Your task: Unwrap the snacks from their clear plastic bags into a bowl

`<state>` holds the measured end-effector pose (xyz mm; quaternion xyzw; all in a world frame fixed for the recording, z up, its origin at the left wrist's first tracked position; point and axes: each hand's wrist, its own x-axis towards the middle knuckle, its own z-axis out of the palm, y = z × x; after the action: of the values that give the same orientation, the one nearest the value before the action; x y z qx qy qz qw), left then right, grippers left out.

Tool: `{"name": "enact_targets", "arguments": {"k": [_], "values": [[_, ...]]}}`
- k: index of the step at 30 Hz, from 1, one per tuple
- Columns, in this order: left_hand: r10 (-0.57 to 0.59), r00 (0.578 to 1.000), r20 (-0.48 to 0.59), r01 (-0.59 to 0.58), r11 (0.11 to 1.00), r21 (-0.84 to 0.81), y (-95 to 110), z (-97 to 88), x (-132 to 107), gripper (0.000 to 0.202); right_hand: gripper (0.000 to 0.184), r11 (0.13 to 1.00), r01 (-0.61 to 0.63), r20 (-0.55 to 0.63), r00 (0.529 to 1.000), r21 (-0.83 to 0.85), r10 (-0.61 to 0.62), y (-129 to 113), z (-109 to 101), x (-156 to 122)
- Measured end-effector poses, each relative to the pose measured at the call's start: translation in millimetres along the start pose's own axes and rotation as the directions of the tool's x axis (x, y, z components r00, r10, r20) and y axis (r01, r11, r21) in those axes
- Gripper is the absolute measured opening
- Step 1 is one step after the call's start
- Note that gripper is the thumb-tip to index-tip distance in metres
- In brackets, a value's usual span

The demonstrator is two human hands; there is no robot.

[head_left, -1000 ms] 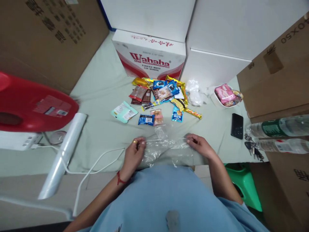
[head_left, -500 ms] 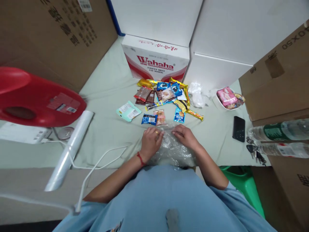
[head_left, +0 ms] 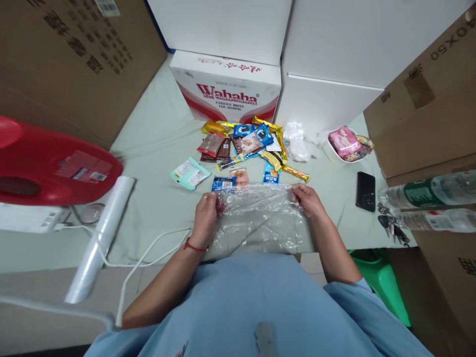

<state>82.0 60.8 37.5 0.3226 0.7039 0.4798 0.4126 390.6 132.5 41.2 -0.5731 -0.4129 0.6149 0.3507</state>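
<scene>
A clear plastic bag (head_left: 260, 218) is stretched flat between my hands at the table's near edge. My left hand (head_left: 207, 218) grips its upper left corner. Its upper right corner is pinched in my right hand (head_left: 308, 200). Just beyond the bag lie a blue snack packet (head_left: 223, 183), a pink-labelled snack packet (head_left: 239, 176) and a light-blue snack packet (head_left: 271, 174); the bag's top edge partly overlaps them. Farther back is a pile of wrapped snacks (head_left: 253, 142), with a mint-green pouch (head_left: 190, 173) to its left.
A Wahaba-style red and white carton (head_left: 230, 94) stands behind the snacks. On the left are a red jug (head_left: 55, 163), a plastic film roll (head_left: 100, 238) and a white cable (head_left: 148, 250). A white bowl (head_left: 334, 151), phone (head_left: 365, 191), keys (head_left: 392, 228) and bottles (head_left: 427, 192) are right.
My hands have moved apart, left hand leftward and right hand rightward. The bag, bunched before, is now spread wide between them. The view has shifted slightly.
</scene>
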Motion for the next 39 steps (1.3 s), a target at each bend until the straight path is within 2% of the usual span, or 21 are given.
{"name": "enact_targets", "arguments": {"k": [2, 3, 4, 5, 7, 9, 10, 12, 13, 14, 16, 18, 20, 21, 24, 26, 28, 31, 34, 37, 39], "values": [[0.136, 0.984, -0.117, -0.117, 0.981, 0.154, 3.0, -5.4, -3.2, 0.025, 0.047, 0.998, 0.007, -0.015, 1.000, -0.055, -0.007, -1.2, -4.1, 9.0], [0.247, 0.957, -0.155, -0.203, 0.946, 0.253, 5.2, -7.4, -5.5, 0.025, 0.047, 0.996, 0.009, -0.019, 1.000, -0.089, -0.011, -1.6, -6.2, 13.5], [0.374, 0.916, -0.142, -0.305, 0.883, 0.358, 7.6, -8.3, -7.6, 0.025, 0.046, 0.992, 0.011, -0.020, 1.000, -0.127, -0.014, -2.0, -8.3, 17.9], [0.500, 0.864, -0.058, -0.423, 0.785, 0.453, 9.8, -7.8, -9.2, 0.023, 0.046, 0.985, 0.013, -0.022, 1.000, -0.173, -0.018, -2.6, -10.7, 21.9], [0.641, 0.725, 0.252, -0.652, 0.522, 0.550, 12.1, -2.4, -9.7, 0.020, 0.046, 0.948, 0.034, -0.047, 0.998, -0.315, -0.051, -4.5, -15.5, 27.0], [0.594, 0.607, 0.528, -0.786, 0.351, 0.509, 9.7, 7.8, -8.1, 0.026, 0.043, 0.842, 0.080, -0.131, 0.976, -0.534, -0.176, -7.7, -19.2, 25.7], [0.551, 0.571, 0.608, -0.816, 0.301, 0.493, 6.3, 13.6, -7.7, 0.031, 0.041, 0.753, 0.105, -0.179, 0.941, -0.650, -0.286, -9.2, -20.1, 21.9], [0.483, 0.549, 0.682, -0.832, 0.239, 0.501, -4.2, 23.5, -10.4, 0.039, 0.043, 0.548, 0.155, -0.195, 0.828, -0.822, -0.526, -9.7, -19.2, 7.9], [0.462, 0.546, 0.698, -0.833, 0.216, 0.509, -10.8, 26.8, -14.0, 0.043, 0.045, 0.453, 0.200, -0.139, 0.780, -0.869, -0.610, -7.5, -17.3, -1.7], [0.451, 0.544, 0.708, -0.834, 0.196, 0.516, -17.5, 28.6, -19.1, 0.045, 0.046, 0.369, 0.272, -0.040, 0.756, -0.889, -0.653, -3.1, -15.0, -12.3], [0.461, 0.527, 0.714, -0.842, 0.166, 0.514, -29.5, 28.2, -31.3, 0.047, 0.045, 0.246, 0.466, 0.238, 0.756, -0.850, -0.610, 12.1, -10.5, -34.4], [0.484, 0.467, 0.740, -0.876, 0.140, 0.461, -37.3, 24.1, -41.5, 0.048, 0.045, 0.211, 0.603, 0.450, 0.746, -0.769, -0.491, 32.2, -9.8, -54.5], [0.495, 0.428, 0.756, -0.898, 0.136, 0.419, -39.7, 19.6, -45.5, 0.046, 0.044, 0.246, 0.625, 0.489, 0.752, -0.740, -0.442, 49.3, -15.0, -69.9], [0.498, 0.435, 0.750, -0.895, 0.146, 0.422, -39.2, 17.8, -44.8, 0.045, 0.043, 0.280, 0.612, 0.462, 0.765, -0.740, -0.449, 54.2, -19.3, -75.3], [0.515, 0.526, 0.677, -0.843, 0.206, 0.498, -33.7, 15.3, -35.5, 0.039, 0.037, 0.403, 0.564, 0.355, 0.800, -0.721, -0.483, 47.9, -32.6, -79.9], [0.521, 0.554, 0.650, -0.824, 0.232, 0.516, -29.0, 15.9, -27.3, 0.040, 0.034, 0.451, 0.535, 0.289, 0.813, -0.714, -0.505, 27.3, -35.6, -70.8], [0.510, 0.558, 0.655, -0.823, 0.241, 0.514, -25.7, 18.1, -20.6, 0.044, 0.034, 0.438, 0.508, 0.237, 0.809, -0.742, -0.538, -1.4, -29.7, -50.7], [0.471, 0.553, 0.687, -0.830, 0.241, 0.503, -24.8, 22.2, -15.5, 0.048, 0.036, 0.299, 0.507, 0.285, 0.782, -0.809, -0.554, -47.6, -1.0, -2.3], [0.453, 0.555, 0.698, -0.830, 0.239, 0.504, -26.3, 24.7, -15.2, 0.051, 0.034, 0.116, 0.478, 0.363, 0.782, -0.871, -0.506, -84.7, 47.0, 54.8], [0.450, 0.557, 0.698, -0.828, 0.234, 0.509, -26.5, 24.4, -16.6, 0.053, 0.032, -0.019, 0.482, 0.430, 0.762, -0.876, -0.485, -106.9, 94.2, 103.3], [0.447, 0.558, 0.699, -0.827, 0.234, 0.511, -25.8, 23.6, -17.2, 0.053, 0.034, -0.089, 0.522, 0.498, 0.730, -0.849, -0.469, -112.8, 111.6, 127.0]]}}
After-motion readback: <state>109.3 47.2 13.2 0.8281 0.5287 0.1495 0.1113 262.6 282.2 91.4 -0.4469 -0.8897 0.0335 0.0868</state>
